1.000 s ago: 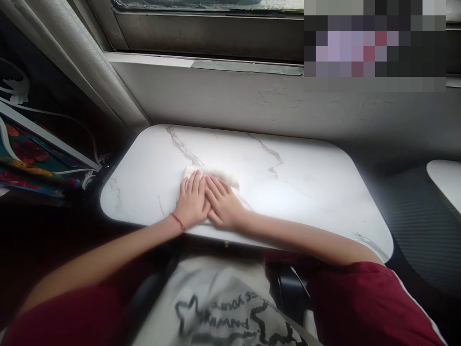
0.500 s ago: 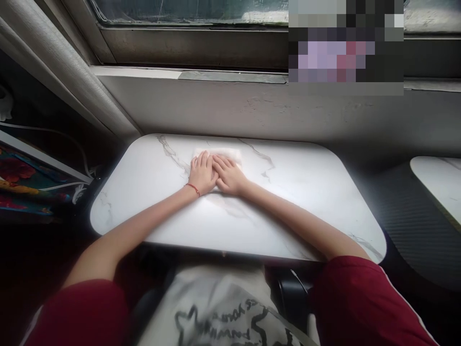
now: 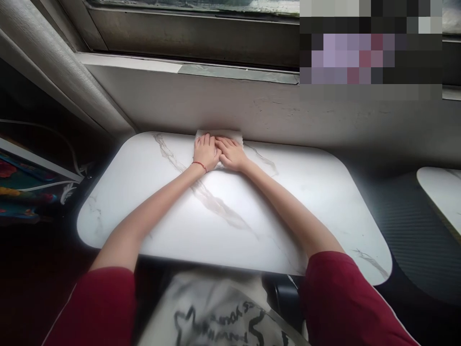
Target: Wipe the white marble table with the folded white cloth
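My left hand (image 3: 206, 151) lies flat on a thin white cloth (image 3: 220, 133) with a wavy right edge. Beside it, my right hand (image 3: 231, 154) presses on the same cloth, its fingers stretched forward. The two hands touch or nearly touch at the thumbs, and they cover most of the cloth. Its far part sticks out past the fingertips and overlaps the back edge of a white marble-patterned table (image 3: 288, 206). A thin red bracelet (image 3: 200, 166) circles my left wrist.
Behind the table rises a pale wall (image 3: 173, 101) under a window ledge (image 3: 126, 61). A curtain (image 3: 82, 81) hangs at the left, near white cables (image 3: 68, 190). Another white tabletop (image 3: 444, 187) stands at the right. A printed light cloth (image 3: 216, 312) lies below the table's front edge.
Both hands have slid the cloth away from me, from nearer the table's middle to its back edge. The camera view has shifted slightly.
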Demonstrator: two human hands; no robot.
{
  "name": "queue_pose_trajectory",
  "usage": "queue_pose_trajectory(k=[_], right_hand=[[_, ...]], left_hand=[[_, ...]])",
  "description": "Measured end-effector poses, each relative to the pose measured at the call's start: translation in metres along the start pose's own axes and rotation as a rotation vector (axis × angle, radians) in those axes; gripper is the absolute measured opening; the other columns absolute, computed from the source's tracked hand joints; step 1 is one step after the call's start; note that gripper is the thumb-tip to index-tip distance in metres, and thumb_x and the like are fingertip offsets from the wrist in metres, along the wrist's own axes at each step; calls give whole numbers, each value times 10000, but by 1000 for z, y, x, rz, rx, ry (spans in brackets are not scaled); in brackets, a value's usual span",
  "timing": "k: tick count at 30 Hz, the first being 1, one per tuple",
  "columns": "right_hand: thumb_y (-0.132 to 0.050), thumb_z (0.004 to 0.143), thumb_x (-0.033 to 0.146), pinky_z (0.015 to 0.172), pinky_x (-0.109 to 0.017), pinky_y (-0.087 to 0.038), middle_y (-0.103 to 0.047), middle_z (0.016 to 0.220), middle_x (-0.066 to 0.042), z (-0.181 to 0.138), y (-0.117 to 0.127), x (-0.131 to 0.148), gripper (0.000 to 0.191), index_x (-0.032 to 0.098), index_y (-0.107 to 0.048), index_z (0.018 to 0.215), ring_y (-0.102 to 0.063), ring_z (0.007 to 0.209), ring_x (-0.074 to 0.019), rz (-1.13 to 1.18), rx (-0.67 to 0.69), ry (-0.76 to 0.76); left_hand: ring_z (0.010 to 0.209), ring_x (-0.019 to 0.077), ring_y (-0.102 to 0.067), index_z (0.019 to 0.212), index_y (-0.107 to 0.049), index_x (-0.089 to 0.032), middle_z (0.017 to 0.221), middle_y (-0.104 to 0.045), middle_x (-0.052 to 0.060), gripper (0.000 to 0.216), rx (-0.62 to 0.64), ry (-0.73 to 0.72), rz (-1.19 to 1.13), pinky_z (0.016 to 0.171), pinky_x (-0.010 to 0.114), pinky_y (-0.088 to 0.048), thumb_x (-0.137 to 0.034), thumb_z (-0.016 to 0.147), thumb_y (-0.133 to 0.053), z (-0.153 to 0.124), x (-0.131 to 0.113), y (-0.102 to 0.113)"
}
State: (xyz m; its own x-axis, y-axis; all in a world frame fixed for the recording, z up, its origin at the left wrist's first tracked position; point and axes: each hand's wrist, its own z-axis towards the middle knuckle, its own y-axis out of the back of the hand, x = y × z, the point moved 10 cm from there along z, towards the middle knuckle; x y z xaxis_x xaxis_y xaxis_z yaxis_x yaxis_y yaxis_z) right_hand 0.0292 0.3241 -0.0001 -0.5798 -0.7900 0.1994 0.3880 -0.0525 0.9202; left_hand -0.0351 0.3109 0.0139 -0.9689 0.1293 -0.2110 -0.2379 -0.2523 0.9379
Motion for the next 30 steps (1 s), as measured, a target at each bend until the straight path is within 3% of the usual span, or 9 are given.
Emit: queue_pose_trajectory(k=[12,20,24,30], right_hand=[[-354,927,246,1167,-449,-317,-462,1560,-151,6,-2,-8,574,80,-459,1466,-410,1428,-296,-45,50,-42],[-338,951,254,1194,-462,-289,-464,1561,-167,-6,0,4,565,73,-467,1470,-393,1462,-294,-68,3,-93],[-370,927,273,1200,-500,-290,-449,1568,-194,-38,5,33,601,48,-460,1476,-382,1474,-317,-62,-57,-110],[-385,907,280,1237,-539,-269,-368,1611,-210,-138,30,109,676,31,-380,1535,-296,1523,-337,-35,-56,-55]], left_hand=[[1373,338,-445,1348,-548,-106,1466,-512,189,464,-61,8,-25,1179,493,-270,-309,959,-396,8,6,-3],[1433,346,-379,1430,-485,-34,1544,-437,212,543,39,-4,-8,1207,465,-218,-257,943,-398,-7,-1,2],[1395,383,-405,1454,-474,-37,1556,-431,212,579,105,-95,32,1159,503,-283,-279,930,-425,-37,-13,12],[1275,377,-483,1385,-558,-136,1435,-548,166,572,141,-301,13,1065,483,-404,-418,889,-519,-125,-53,39]])
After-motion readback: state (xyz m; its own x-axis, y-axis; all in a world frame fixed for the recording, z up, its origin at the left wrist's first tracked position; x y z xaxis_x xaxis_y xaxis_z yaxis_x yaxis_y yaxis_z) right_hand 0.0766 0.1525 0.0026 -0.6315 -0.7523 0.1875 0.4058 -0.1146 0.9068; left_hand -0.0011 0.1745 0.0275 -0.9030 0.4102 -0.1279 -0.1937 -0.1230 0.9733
